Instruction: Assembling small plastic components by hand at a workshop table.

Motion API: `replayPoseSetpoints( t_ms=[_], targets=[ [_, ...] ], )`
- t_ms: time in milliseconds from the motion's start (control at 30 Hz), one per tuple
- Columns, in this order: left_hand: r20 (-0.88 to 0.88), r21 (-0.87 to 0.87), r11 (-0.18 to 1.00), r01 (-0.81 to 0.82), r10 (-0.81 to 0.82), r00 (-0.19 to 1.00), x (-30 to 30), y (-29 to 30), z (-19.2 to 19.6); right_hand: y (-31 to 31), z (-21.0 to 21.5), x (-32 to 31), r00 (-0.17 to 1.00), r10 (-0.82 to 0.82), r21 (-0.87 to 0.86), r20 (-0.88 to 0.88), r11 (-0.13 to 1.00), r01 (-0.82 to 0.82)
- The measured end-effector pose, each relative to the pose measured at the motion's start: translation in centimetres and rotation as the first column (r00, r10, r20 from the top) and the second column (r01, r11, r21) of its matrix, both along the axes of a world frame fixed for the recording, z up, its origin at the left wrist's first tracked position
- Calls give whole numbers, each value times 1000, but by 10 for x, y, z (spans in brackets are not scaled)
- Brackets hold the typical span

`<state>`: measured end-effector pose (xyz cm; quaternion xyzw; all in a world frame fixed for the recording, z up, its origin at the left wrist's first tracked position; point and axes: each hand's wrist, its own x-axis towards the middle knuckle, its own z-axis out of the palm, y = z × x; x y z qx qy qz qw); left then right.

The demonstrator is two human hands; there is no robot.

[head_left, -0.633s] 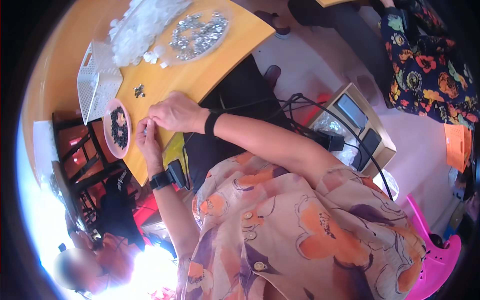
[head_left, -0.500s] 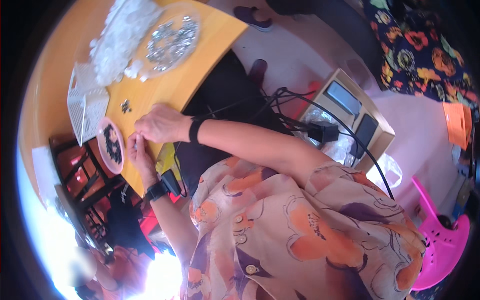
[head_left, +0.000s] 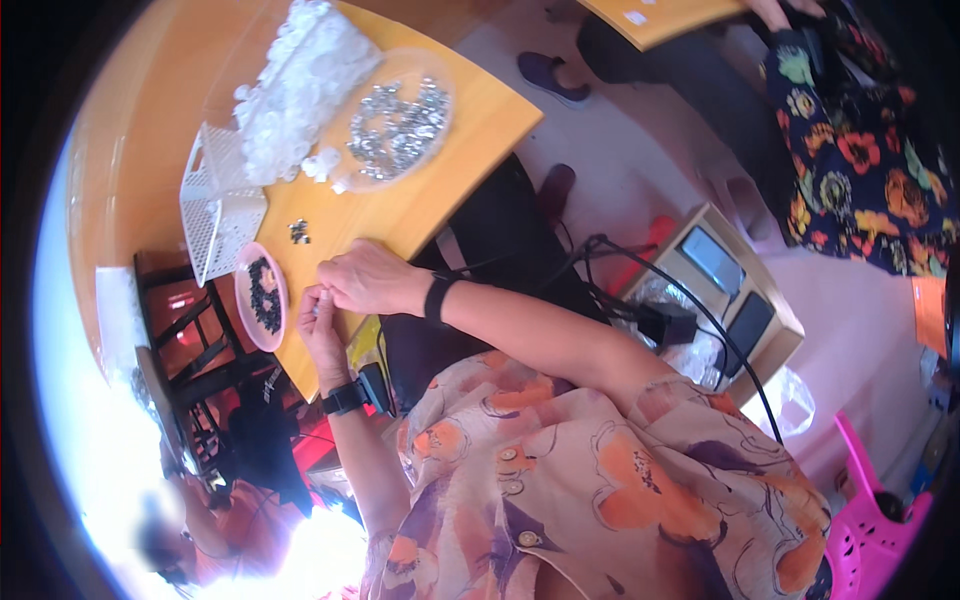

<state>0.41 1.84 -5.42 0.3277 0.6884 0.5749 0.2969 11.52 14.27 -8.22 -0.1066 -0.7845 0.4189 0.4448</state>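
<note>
My left hand (head_left: 322,338) is closed in a pinch at the table's near edge, on a small whitish piece (head_left: 318,309) whose kind I cannot make out. Against its fingertips, my right hand (head_left: 368,279) is closed too, its fingers bent inward; whatever they grip is hidden. Just left of the hands sits a pink oval dish (head_left: 243,300) with small black parts (head_left: 266,312) in it. A few tiny dark metal parts (head_left: 299,232) lie loose on the wooden table (head_left: 440,200) beyond.
A round clear tray (head_left: 448,95) of silvery metal parts stands farther off, beside a heap of white plastic pieces (head_left: 305,85). A white perforated basket (head_left: 222,225) is at the left. Black cables and a cardboard box (head_left: 785,325) with phones are at my right. Another person's flowered clothing (head_left: 850,150) shows beyond.
The whole scene has shifted right and slightly down as my head turned. Both hands stay together at the table edge, their grip much the same. Another table's corner and a person's hand now show at the top.
</note>
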Motion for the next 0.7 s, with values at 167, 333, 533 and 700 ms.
replayPoseSetpoints(
  t_ms=[167, 333, 533, 700],
  targets=[
    [77, 60, 998, -2, -2, 997, -9, -5, -9, 0, 1, 1, 999, 18, 9, -33, 1000, -18],
    [70, 53, 998, -31, 27, 997, 1, 2, -3, 4, 8, 9, 998, 57, 27, 39, 998, -58],
    [59, 5, 1000, -22, 22, 998, 3, 4, 0, 7, 17, 13, 992, 49, 51, 113, 997, -56],
    [70, -12, 980, -198, 198, 978, 7, 15, 5, 4, 20, 5, 997, 15, -149, 75, 989, -4]
  ],
)
